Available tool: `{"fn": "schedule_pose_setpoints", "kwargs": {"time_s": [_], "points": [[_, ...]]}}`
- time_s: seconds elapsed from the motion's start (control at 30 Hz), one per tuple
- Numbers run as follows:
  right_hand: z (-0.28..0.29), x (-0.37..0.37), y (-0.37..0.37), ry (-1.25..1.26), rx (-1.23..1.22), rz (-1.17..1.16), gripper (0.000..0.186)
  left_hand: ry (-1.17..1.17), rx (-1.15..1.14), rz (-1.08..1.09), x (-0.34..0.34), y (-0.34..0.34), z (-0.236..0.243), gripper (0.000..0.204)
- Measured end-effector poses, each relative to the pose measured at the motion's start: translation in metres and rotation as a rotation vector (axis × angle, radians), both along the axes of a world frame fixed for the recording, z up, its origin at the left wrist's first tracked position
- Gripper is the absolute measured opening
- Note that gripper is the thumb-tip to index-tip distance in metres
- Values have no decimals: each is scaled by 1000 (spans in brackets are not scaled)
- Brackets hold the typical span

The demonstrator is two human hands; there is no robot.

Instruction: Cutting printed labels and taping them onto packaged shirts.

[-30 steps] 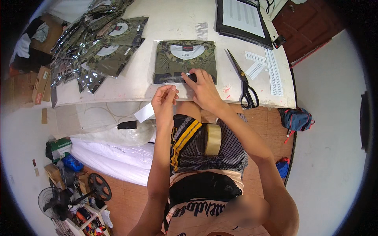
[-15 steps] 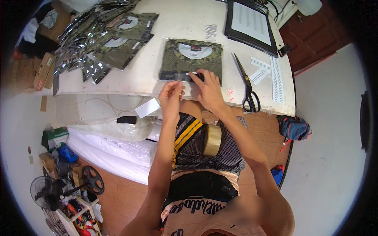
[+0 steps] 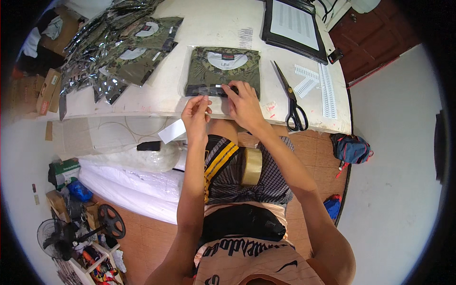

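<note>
A folded camouflage shirt [image 3: 227,73] lies in a clear plastic bag on the table near its front edge. My right hand [image 3: 244,102] rests on the bag's lower right part, fingers bent but apart and thumb reaching left. Just left of that thumb, a small white sticker [image 3: 218,86] sits on the shirt's dark lower band. My left hand [image 3: 195,114] is at the table edge, below the bag, with thumb and forefinger pressed together. A blank white slip of paper [image 3: 172,131] sticks out from its palm side; any small thing at the fingertips is hidden.
Black-handled scissors [image 3: 291,97] and white label strips [image 3: 327,92] lie to the right on the table [image 3: 209,28]. A black-framed sheet [image 3: 294,28] is beyond them. Bagged shirts [image 3: 128,52] pile up at left. A tape roll [image 3: 251,166] sits on my lap.
The view has shifted slightly. My right hand has moved a little off the dark band, and the small white sticker now shows beside the thumb. My left hand keeps its pinch.
</note>
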State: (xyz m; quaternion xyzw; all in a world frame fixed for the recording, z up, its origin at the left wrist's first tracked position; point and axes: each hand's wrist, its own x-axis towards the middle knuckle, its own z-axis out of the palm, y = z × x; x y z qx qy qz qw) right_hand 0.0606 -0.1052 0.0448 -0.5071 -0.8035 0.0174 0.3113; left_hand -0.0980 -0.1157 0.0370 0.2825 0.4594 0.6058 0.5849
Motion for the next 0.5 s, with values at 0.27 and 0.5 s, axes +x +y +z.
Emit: {"fn": "schedule_pose_setpoints", "kwargs": {"time_s": [0.27, 0.5], "points": [[3, -2, 2, 66, 58, 22, 44, -3, 4, -1, -1, 0, -1, 12], [20, 2, 25, 767, -278, 10, 20, 1, 40, -71, 6, 6, 2, 11]]}}
